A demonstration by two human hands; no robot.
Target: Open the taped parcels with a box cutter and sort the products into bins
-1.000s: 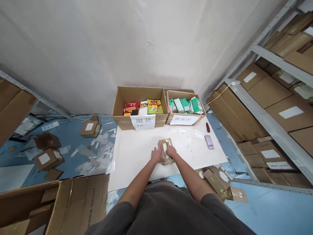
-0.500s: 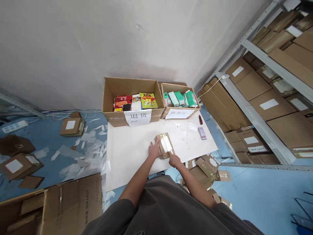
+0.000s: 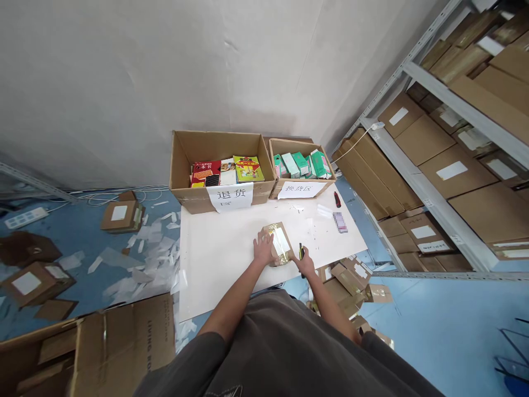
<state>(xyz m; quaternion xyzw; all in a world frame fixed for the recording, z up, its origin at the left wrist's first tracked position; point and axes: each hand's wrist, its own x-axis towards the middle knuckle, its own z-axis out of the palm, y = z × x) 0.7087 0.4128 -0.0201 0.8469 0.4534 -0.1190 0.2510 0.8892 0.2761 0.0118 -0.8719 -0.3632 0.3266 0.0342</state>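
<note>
A small taped cardboard box (image 3: 283,243) with a white label lies on the white tabletop (image 3: 215,248). My left hand (image 3: 263,249) rests over its left side, fingers spread and lying flat. Beside the box's lower right corner, my right hand (image 3: 305,263) is closed around a yellow and black box cutter (image 3: 301,252), which points away from me. The thumb side of that hand is near or touching the corner; I cannot tell which.
Behind stand an open carton of books (image 3: 192,196) and a smaller carton of green boxes (image 3: 274,191). A red and black tool (image 3: 338,199) lies at the table's right. Shelving (image 3: 430,204) rises right; paper scraps (image 3: 155,253) litter the floor left; boxes (image 3: 343,289) lie below.
My right hand has moved from the box's lower edge to the right, and the box cutter in it now shows. My left hand stays on the box with its fingers more spread.
</note>
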